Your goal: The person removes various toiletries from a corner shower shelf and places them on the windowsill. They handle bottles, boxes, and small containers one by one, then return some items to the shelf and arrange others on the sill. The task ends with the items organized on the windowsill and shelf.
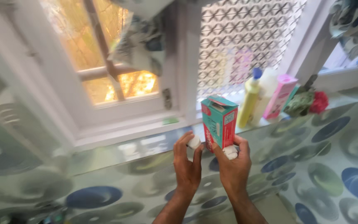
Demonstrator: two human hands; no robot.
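We see both hands raised in front of the window, above the patterned counter (pixel 332 166). The right hand (pixel 233 166) grips a teal and red carton (pixel 219 122) by its lower end, fingers wrapped round the bottom corner, with a small white piece (pixel 231 152) pinched against the palm side as well. The carton stands upright, long axis vertical, top flap part open and tilted slightly toward the window. It is off the counter, held in the air near the counter's back edge.

The left hand (pixel 187 159) sits just left of the carton, close but not clearly touching it. It pinches a small white rounded object (pixel 194 142) between thumb and fingertips; we cannot tell what that object is. So both hands are closed on something and neither is free.

Key relation: the carton lies directly right of the left hand, at the same height, and the right hand already carries it.

Behind, along the sill at the back edge, stand a yellow bottle with blue cap (pixel 250 99), a white bottle (pixel 267 93) and a pink carton (pixel 281 96), with a green and red cloth bundle (pixel 309 102) further right.
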